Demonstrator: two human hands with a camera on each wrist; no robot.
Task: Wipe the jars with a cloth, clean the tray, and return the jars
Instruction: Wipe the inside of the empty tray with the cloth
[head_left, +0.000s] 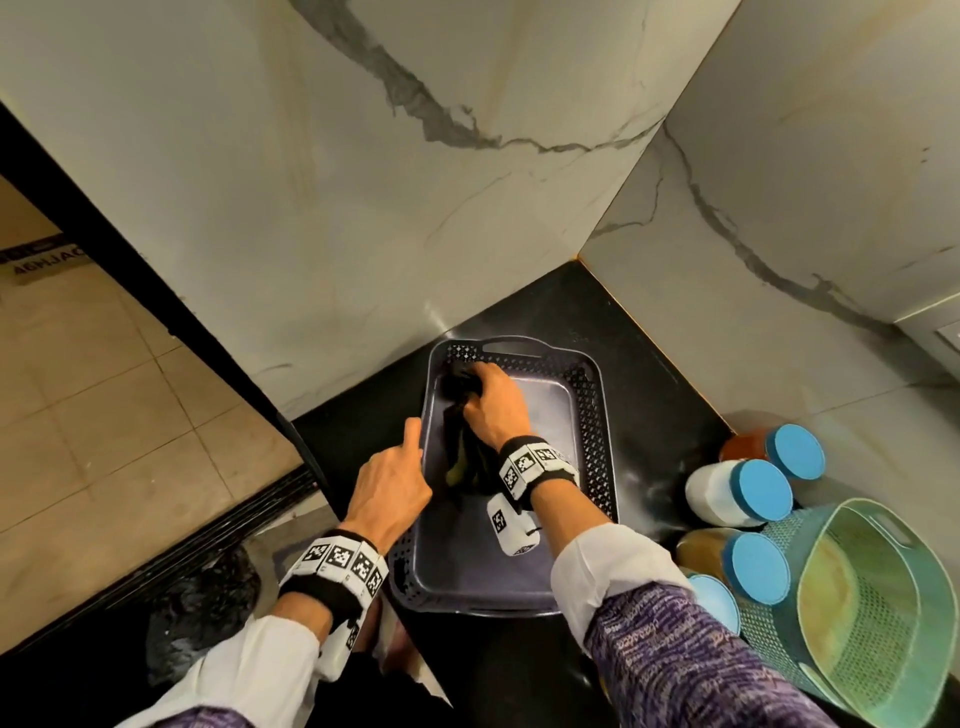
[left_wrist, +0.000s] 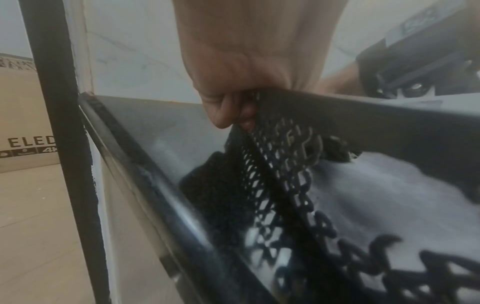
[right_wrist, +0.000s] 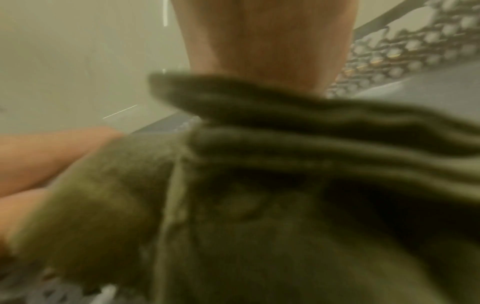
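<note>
A dark perforated tray (head_left: 592, 415) sits on the black counter in the corner. My right hand (head_left: 485, 402) grips a dark olive cloth (head_left: 462, 447) and presses it into the tray's far left corner; the cloth (right_wrist: 285, 185) fills the right wrist view, blurred. My left hand (head_left: 395, 478) holds the tray's left rim, fingers curled over the lattice wall (left_wrist: 272, 164) in the left wrist view. Several jars with blue lids (head_left: 761, 491) lie on the counter right of the tray.
A green mesh basket (head_left: 878, 597) lies tipped at the right, against the jars. Marble walls close the corner behind and to the right. The counter edge drops to a tiled floor (head_left: 104, 389) on the left. A cardboard box (left_wrist: 23, 123) stands on the floor.
</note>
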